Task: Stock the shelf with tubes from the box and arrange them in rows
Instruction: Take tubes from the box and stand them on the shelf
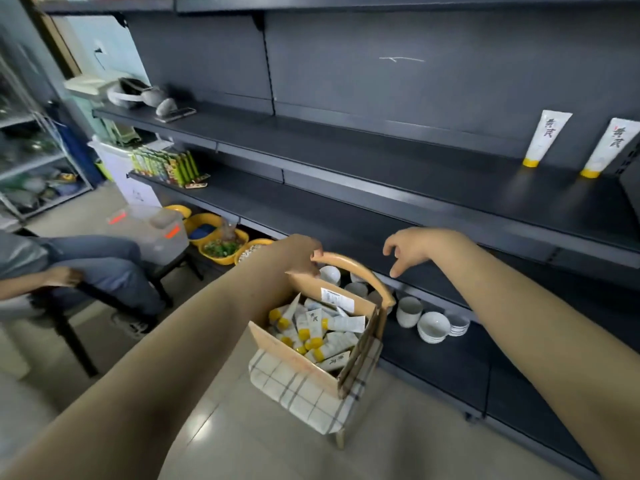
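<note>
Below the dark shelf (381,174), the open box (298,358) of tubes (325,332) sits on a checked stool cushion (301,393). The left hand (298,252) closes its grip on the curved wooden back rail (356,271), while the right hand (412,249) hovers empty, fingers spread. Two tubes (549,136) stand upright at the shelf's far right. A tug on the rail could tip the box; tubes standing on narrow caps may topple when neighbours are added.

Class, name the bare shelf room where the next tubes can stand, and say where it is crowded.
Free: the shelf left of the two standing tubes, up to the grey items at its far-left end. Crowded: the bottom shelf with white bowls.
</note>
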The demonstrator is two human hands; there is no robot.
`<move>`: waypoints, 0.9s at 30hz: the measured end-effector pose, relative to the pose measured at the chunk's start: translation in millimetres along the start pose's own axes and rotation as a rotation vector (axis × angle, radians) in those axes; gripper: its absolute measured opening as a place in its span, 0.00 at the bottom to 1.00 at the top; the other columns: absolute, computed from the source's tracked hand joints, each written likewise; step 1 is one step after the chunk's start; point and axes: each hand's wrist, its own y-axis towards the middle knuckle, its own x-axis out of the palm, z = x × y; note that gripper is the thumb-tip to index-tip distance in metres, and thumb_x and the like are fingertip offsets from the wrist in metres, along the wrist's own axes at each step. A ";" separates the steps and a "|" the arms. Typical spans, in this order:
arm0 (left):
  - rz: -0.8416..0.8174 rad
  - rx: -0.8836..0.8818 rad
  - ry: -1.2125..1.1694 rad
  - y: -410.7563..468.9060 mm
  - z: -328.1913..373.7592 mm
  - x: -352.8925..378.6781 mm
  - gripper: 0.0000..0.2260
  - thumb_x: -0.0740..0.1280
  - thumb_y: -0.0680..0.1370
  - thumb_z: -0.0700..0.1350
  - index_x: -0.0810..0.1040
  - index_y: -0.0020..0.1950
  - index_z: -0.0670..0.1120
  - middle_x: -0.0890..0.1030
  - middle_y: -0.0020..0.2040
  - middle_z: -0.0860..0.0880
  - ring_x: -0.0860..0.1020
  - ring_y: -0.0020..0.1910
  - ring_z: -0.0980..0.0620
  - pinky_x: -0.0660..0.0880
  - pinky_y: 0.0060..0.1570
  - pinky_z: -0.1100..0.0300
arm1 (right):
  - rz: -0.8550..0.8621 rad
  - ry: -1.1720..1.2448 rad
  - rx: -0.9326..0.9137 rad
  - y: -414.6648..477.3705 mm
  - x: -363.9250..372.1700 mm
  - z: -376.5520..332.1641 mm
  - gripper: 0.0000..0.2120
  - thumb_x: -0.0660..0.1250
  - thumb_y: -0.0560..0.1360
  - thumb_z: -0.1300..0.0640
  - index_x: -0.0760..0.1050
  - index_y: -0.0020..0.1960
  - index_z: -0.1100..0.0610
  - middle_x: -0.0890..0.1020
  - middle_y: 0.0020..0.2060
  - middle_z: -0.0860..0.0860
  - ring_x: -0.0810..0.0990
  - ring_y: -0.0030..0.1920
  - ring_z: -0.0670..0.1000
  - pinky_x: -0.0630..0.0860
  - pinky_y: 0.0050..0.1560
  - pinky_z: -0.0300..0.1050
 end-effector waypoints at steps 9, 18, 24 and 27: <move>-0.085 -0.018 -0.004 -9.0 -93.8 37.5 0.23 0.71 0.73 0.51 0.72 0.66 0.49 0.75 0.63 0.49 0.74 0.60 0.47 0.72 0.56 0.55 | -0.130 0.016 -0.015 47.2 54.6 -76.5 0.28 0.72 0.64 0.44 0.70 0.62 0.46 0.74 0.54 0.47 0.76 0.49 0.50 0.75 0.46 0.45; -0.191 -0.028 -0.049 53.3 -118.2 75.8 0.24 0.69 0.74 0.52 0.70 0.68 0.47 0.76 0.63 0.48 0.74 0.60 0.48 0.71 0.55 0.58 | -0.191 0.135 -0.004 120.0 81.0 -61.9 0.27 0.71 0.68 0.46 0.69 0.65 0.46 0.75 0.58 0.45 0.75 0.53 0.49 0.75 0.53 0.45; -0.184 -0.116 -0.073 102.2 -136.1 103.9 0.23 0.69 0.75 0.50 0.70 0.68 0.46 0.76 0.63 0.46 0.74 0.61 0.47 0.71 0.56 0.56 | -0.150 0.291 0.008 174.4 119.5 -44.4 0.28 0.69 0.71 0.48 0.67 0.69 0.48 0.73 0.63 0.48 0.74 0.59 0.51 0.74 0.59 0.48; -0.203 -0.133 -0.102 118.9 -147.1 131.2 0.22 0.70 0.74 0.50 0.72 0.66 0.45 0.76 0.63 0.46 0.74 0.61 0.46 0.71 0.59 0.55 | -0.186 0.334 0.019 193.6 144.2 -38.7 0.25 0.68 0.73 0.51 0.68 0.68 0.51 0.73 0.64 0.51 0.74 0.61 0.53 0.72 0.62 0.49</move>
